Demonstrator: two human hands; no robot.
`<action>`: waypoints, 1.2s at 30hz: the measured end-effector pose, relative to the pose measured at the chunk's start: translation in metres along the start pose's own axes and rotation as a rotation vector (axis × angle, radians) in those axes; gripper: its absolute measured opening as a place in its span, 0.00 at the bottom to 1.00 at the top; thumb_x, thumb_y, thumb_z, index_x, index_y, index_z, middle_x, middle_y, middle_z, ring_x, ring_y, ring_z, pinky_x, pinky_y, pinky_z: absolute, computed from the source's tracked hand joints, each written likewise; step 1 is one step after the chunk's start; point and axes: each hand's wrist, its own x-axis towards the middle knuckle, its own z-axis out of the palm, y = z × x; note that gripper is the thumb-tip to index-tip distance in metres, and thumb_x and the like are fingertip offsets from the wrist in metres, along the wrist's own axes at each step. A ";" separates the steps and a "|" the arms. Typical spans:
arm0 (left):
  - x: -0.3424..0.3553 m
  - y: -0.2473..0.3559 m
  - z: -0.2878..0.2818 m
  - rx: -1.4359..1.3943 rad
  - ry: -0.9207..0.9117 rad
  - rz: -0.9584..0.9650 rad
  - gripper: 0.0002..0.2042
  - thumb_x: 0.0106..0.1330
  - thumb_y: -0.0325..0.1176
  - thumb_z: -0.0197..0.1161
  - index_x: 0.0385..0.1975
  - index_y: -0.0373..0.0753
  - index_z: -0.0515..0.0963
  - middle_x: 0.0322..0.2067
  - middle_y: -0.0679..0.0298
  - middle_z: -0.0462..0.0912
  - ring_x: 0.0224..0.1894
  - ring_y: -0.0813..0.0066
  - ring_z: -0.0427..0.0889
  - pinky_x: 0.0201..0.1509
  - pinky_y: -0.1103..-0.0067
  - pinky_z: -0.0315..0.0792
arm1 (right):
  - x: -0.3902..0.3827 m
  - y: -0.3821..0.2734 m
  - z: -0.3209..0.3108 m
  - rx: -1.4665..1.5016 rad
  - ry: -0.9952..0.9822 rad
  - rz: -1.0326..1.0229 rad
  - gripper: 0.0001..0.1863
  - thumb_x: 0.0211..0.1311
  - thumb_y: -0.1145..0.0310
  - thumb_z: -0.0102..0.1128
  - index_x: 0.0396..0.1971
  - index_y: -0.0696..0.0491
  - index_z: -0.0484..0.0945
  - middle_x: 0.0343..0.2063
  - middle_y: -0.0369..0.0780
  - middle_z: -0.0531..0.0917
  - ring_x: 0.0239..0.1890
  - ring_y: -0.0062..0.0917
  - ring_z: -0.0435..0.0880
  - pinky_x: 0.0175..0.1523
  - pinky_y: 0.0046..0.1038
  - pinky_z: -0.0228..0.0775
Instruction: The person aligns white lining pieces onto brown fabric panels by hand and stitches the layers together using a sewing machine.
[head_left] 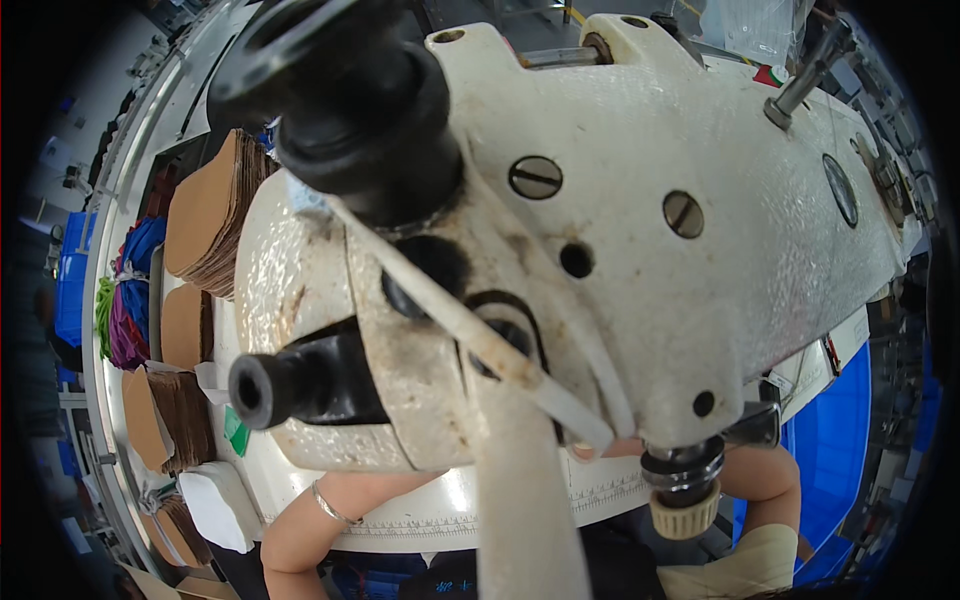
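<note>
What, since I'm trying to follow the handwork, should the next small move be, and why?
Probably leaning the person's head slightly sideways: the machine hides the hands, save perhaps a sliver of skin at its lower edge. With only the left forearm and right forearm plain, the grip can't be judged.

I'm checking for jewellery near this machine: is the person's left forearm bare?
No, a shiny silver-coloured metal bracelet circles the bare-skinned left forearm.
</note>
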 end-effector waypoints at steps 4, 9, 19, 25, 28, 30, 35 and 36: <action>-0.022 0.001 -0.008 0.273 -0.097 0.069 0.27 0.44 0.21 0.63 0.51 0.38 0.77 0.46 0.55 0.81 0.41 0.59 0.82 0.41 0.72 0.77 | -0.005 -0.001 0.001 0.055 -0.072 -0.033 0.08 0.53 0.69 0.52 0.30 0.52 0.79 0.16 0.35 0.76 0.15 0.26 0.76 0.18 0.33 0.66; -0.023 -0.003 -0.020 0.253 -0.180 0.000 0.28 0.45 0.19 0.62 0.52 0.37 0.77 0.49 0.54 0.79 0.45 0.59 0.81 0.44 0.72 0.76 | -0.008 0.000 0.010 0.131 -0.180 -0.069 0.08 0.54 0.69 0.52 0.30 0.54 0.79 0.14 0.37 0.74 0.13 0.26 0.75 0.15 0.34 0.64; -0.010 -0.028 -0.010 0.005 -0.049 0.032 0.21 0.48 0.21 0.63 0.46 0.39 0.79 0.45 0.53 0.81 0.47 0.54 0.79 0.50 0.66 0.73 | 0.001 0.004 0.020 0.029 -0.014 -0.156 0.07 0.52 0.69 0.53 0.27 0.55 0.78 0.17 0.39 0.75 0.17 0.30 0.77 0.19 0.38 0.64; 0.009 -0.036 -0.004 -0.203 0.091 0.102 0.17 0.49 0.23 0.64 0.42 0.40 0.81 0.40 0.53 0.82 0.48 0.51 0.78 0.54 0.62 0.71 | 0.001 0.008 0.020 -0.121 0.138 -0.192 0.07 0.49 0.68 0.54 0.25 0.55 0.78 0.21 0.41 0.77 0.21 0.33 0.78 0.23 0.41 0.65; 0.012 -0.021 -0.028 -0.224 0.119 -0.094 0.18 0.47 0.22 0.63 0.41 0.40 0.81 0.40 0.51 0.81 0.47 0.49 0.78 0.54 0.62 0.71 | 0.007 0.010 0.038 -0.134 0.231 -0.239 0.07 0.48 0.68 0.55 0.23 0.55 0.78 0.22 0.41 0.78 0.22 0.34 0.78 0.25 0.42 0.66; 0.002 -0.033 -0.019 0.083 -0.040 0.070 0.17 0.47 0.23 0.64 0.40 0.38 0.81 0.41 0.50 0.81 0.46 0.48 0.78 0.53 0.62 0.72 | 0.009 0.009 0.038 -0.176 0.287 -0.261 0.07 0.47 0.68 0.55 0.23 0.55 0.78 0.23 0.42 0.78 0.24 0.35 0.79 0.26 0.43 0.66; -0.005 -0.031 -0.014 0.018 -0.029 0.016 0.17 0.48 0.23 0.63 0.41 0.38 0.81 0.42 0.51 0.80 0.48 0.49 0.78 0.55 0.63 0.71 | 0.011 0.006 0.031 -0.208 0.335 -0.256 0.07 0.46 0.67 0.56 0.22 0.54 0.78 0.25 0.42 0.79 0.25 0.36 0.79 0.28 0.44 0.67; -0.006 -0.030 -0.014 0.004 -0.028 0.000 0.17 0.49 0.24 0.63 0.41 0.38 0.80 0.43 0.51 0.80 0.48 0.50 0.78 0.55 0.64 0.71 | 0.011 0.004 0.027 -0.175 0.300 -0.228 0.07 0.47 0.67 0.56 0.23 0.54 0.78 0.24 0.42 0.79 0.24 0.36 0.79 0.27 0.43 0.67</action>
